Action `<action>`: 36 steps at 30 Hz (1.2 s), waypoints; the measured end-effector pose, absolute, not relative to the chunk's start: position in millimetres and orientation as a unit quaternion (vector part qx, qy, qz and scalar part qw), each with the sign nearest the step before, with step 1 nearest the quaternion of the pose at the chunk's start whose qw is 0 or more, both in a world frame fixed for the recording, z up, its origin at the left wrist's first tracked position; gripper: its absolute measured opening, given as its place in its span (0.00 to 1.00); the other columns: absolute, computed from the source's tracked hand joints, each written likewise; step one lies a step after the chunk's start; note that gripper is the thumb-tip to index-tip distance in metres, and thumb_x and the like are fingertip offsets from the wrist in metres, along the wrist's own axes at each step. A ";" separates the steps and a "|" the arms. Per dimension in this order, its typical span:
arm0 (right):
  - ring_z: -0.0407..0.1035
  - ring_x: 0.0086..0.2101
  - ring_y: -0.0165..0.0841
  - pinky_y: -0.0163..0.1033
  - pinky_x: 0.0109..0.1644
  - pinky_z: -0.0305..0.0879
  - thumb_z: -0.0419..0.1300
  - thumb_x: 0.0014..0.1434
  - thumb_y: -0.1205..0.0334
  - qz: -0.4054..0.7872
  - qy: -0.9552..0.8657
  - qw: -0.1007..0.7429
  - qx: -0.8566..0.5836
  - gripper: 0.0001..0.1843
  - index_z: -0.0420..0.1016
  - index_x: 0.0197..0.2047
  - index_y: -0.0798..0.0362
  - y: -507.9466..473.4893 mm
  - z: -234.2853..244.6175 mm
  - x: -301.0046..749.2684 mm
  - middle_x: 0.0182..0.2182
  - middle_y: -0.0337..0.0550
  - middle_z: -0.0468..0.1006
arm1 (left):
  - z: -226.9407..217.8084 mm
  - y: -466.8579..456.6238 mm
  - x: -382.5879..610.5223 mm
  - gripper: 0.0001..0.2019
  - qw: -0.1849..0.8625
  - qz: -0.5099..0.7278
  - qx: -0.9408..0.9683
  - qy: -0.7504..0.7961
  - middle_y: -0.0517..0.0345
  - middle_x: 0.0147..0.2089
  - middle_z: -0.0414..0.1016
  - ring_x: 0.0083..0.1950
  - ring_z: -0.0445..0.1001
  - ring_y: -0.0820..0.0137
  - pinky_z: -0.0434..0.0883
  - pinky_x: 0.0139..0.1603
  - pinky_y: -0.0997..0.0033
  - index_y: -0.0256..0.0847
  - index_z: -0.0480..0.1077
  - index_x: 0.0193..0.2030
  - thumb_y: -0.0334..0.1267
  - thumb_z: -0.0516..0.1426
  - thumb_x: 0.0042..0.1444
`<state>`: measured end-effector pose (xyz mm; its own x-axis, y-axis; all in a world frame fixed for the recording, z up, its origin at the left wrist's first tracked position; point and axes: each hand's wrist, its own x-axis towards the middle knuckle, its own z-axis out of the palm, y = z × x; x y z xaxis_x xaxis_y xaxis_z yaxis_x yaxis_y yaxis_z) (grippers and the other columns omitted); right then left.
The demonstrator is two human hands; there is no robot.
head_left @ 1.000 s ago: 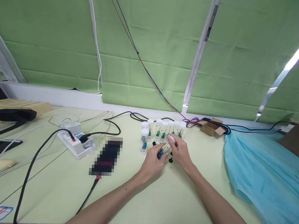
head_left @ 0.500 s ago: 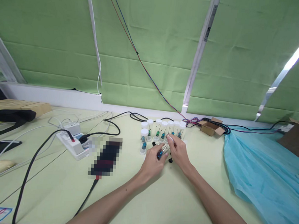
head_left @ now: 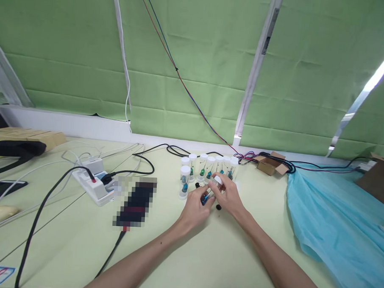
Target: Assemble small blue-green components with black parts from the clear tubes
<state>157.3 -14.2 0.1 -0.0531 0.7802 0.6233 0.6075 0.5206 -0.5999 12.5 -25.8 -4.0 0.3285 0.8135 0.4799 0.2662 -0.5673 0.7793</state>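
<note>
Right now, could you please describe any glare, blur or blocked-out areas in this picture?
Head view: a bright strip glares at upper right, between green blinds; head view: coarse pixelation masks a dark object; head view: the held tube shows little fine detail.

The left hand holds a small clear tube, tipped over, with something blue inside. The right hand grips its white cap. More capped tubes stand close by.

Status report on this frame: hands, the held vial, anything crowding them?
Left hand gripping tilted vial. Right hand on its white cap. Capped vials standing close behind; small black part near right hand.
</note>
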 end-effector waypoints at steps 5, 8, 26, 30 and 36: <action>0.63 0.28 0.30 0.34 0.32 0.61 0.52 0.63 0.52 0.102 -0.719 0.497 -0.476 0.15 0.70 0.43 0.54 -14.7 1.9 157.9 0.33 0.43 0.72 | -3.2 -26.3 12.3 0.13 0.307 0.453 0.757 0.356 0.56 0.33 0.74 0.31 0.66 0.70 0.64 0.34 0.70 0.36 0.74 0.46 0.38 0.54 0.58; 0.63 0.28 0.30 0.34 0.32 0.61 0.51 0.64 0.52 0.117 -0.716 0.502 -0.471 0.15 0.70 0.43 0.54 -14.6 1.8 158.1 0.33 0.43 0.72 | -2.7 -26.2 12.3 0.14 0.313 0.446 0.760 0.355 0.59 0.30 0.70 0.28 0.61 0.73 0.60 0.30 0.72 0.37 0.73 0.46 0.40 0.53 0.58; 0.61 0.25 0.30 0.33 0.27 0.58 0.50 0.64 0.50 0.180 -0.698 0.522 -0.457 0.16 0.70 0.41 0.53 -17.4 7.5 158.2 0.27 0.39 0.69 | 1.7 -26.5 12.9 0.19 0.359 0.443 0.751 0.331 0.56 0.34 0.73 0.28 0.60 0.74 0.59 0.30 0.72 0.37 0.72 0.52 0.43 0.53 0.59; 0.61 0.24 0.29 0.33 0.26 0.58 0.49 0.64 0.50 0.176 -0.692 0.519 -0.470 0.16 0.71 0.41 0.52 -17.7 6.9 157.7 0.26 0.39 0.70 | 2.2 -26.7 14.2 0.17 0.346 0.446 0.753 0.339 0.59 0.28 0.68 0.27 0.59 0.74 0.59 0.29 0.73 0.37 0.74 0.49 0.42 0.53 0.58; 0.67 0.28 0.31 0.35 0.32 0.64 0.50 0.64 0.52 0.148 -0.679 0.541 -0.473 0.15 0.70 0.45 0.53 -17.3 6.7 154.6 0.36 0.44 0.76 | 2.8 -27.4 16.1 0.15 0.309 0.460 0.754 0.352 0.59 0.30 0.70 0.30 0.63 0.72 0.63 0.32 0.72 0.37 0.73 0.48 0.40 0.54 0.58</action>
<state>154.6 -17.3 6.7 0.0332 0.8032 0.5948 0.4830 0.5082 -0.7131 16.1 -27.4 2.8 0.3287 0.8155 0.4763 0.2477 -0.5611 0.7898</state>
